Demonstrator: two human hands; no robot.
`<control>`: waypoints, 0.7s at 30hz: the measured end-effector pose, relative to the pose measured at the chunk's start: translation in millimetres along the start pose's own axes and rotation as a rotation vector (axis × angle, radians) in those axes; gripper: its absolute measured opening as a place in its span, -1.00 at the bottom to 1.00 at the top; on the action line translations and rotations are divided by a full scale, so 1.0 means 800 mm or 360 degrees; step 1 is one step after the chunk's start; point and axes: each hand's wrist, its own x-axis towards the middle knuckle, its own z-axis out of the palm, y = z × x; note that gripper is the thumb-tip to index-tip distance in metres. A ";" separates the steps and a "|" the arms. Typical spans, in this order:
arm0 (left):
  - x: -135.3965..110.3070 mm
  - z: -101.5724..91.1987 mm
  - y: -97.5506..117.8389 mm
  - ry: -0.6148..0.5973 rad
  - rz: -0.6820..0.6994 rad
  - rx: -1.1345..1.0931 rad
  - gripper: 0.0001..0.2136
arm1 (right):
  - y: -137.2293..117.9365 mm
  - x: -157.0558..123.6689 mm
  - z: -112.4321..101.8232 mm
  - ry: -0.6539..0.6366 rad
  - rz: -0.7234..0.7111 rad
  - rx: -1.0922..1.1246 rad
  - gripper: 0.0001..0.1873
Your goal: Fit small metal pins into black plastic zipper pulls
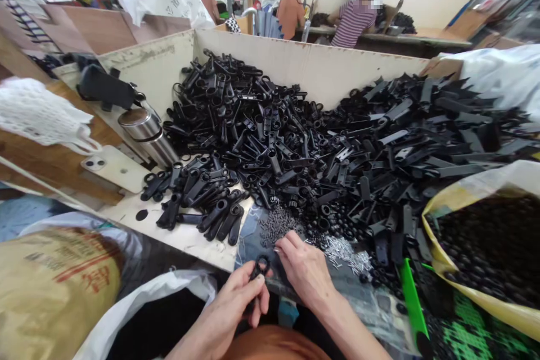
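Note:
My left hand point(244, 295) is closed around a black plastic part with a ring-shaped end point(261, 263), held just off the table's front edge. The rest of that part is hidden by my fingers. My right hand point(301, 264) pinches at the front edge of a heap of small dark grey pieces point(276, 224); a tiny light thing shows at its fingertips, too small to name. To the right of this hand lies a pile of silver metal pins point(348, 253). Left of the grey heap, several black handle-like parts point(219, 215) lie in a loose cluster.
Large piles of black ringed parts point(261, 124) and flat black strips point(422, 124) fill the walled table. A steel flask point(149, 138) and a phone point(113, 169) stand left. Right is a sack of black pieces point(493, 247). An open white sack point(109, 315) sits below; people work behind.

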 end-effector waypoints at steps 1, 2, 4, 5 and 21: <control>0.002 -0.001 0.000 0.0034 0.0031 -0.0050 -0.49 | -0.001 0.000 0.001 0.0018 -0.0017 -0.0016 -0.78; 0.004 -0.002 0.000 0.0067 0.0066 -0.0115 -0.48 | -0.003 -0.001 0.002 0.0037 -0.0035 -0.0027 -0.78; 0.012 -0.005 0.000 0.0121 0.0138 -0.0239 -0.46 | -0.005 -0.004 0.001 0.0076 -0.0066 -0.0038 -0.77; 0.016 -0.006 -0.001 0.0133 0.0167 -0.0274 -0.45 | -0.005 -0.006 -0.001 0.0095 -0.0074 -0.0047 -0.78; 0.041 0.039 -0.017 -0.0165 0.0064 0.0101 -0.52 | 0.004 -0.094 -0.035 0.0361 0.0138 0.1050 -0.74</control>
